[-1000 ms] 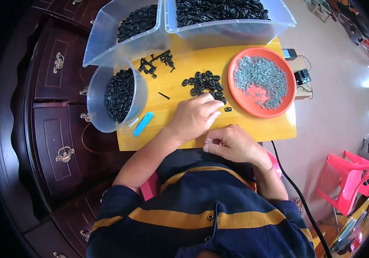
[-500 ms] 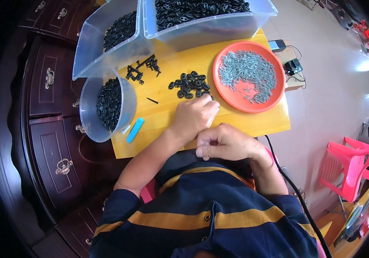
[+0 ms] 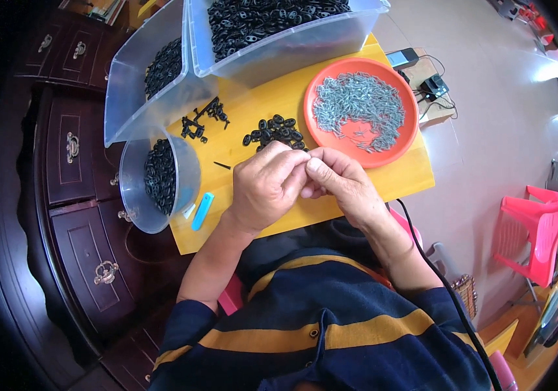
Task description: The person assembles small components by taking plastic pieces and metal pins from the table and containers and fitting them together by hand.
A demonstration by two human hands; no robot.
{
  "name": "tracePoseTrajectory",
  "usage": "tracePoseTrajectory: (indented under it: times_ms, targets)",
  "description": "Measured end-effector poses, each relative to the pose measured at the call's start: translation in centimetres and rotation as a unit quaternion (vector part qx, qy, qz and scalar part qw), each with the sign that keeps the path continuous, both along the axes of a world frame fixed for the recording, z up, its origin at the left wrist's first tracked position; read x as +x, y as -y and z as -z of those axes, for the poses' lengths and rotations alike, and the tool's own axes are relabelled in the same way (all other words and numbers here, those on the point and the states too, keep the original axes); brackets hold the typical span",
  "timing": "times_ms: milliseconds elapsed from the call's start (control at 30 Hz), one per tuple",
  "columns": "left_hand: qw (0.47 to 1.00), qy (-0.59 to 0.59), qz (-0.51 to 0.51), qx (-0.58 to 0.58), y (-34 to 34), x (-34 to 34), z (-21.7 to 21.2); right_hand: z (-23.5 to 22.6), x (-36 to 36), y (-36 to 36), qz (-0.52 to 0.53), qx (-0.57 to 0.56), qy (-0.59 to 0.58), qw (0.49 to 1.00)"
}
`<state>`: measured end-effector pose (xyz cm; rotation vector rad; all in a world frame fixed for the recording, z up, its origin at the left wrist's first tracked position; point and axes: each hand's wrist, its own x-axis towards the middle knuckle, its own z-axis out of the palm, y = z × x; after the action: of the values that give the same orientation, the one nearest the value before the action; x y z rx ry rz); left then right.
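Above the yellow table (image 3: pixel 227 228), my left hand (image 3: pixel 267 184) and my right hand (image 3: pixel 345 184) meet at the fingertips. Both are closed in a pinch, and whatever sits between the fingers is hidden. Just beyond them lies a loose pile of small black oval plastic pieces with holes (image 3: pixel 274 130). To the right is a round orange-red tray (image 3: pixel 411 124), holding a heap of small silvery metal pieces (image 3: pixel 359 107) that look like screws or pins.
At the back stand two clear bins (image 3: pixel 279 49) of black pieces. A round clear tub (image 3: pixel 191 173) holds more at the left. Nearby lie black scraps (image 3: pixel 204 119), a thin black stick (image 3: pixel 222 165) and a blue-handled tool (image 3: pixel 203 211). A black cable (image 3: pixel 445 283) runs past my right arm.
My left hand has drawn back from the pile of black pieces toward me. My right hand has risen to meet it at the fingertips. The whole view has shifted slightly.
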<state>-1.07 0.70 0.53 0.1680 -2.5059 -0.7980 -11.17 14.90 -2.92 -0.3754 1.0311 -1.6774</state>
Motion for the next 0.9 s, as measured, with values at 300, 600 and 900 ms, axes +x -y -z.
tracePoseTrajectory:
  times_ms: [300,600,900]
  targets:
    - [0.975,0.117,0.078,0.172,1.9,-0.9,-2.2,0.8,-0.2,-0.1,0.018,-0.017,0.015,1.000]
    - [0.992,0.070,0.104,-0.029,0.9,-8.2,0.4,0.4,1.6,-0.3,-0.175,0.031,-0.294,0.939]
    - [0.965,0.155,0.158,-0.140,0.2,-11.7,3.8,1.0,1.5,-0.4,-0.207,0.000,-0.378,0.903]
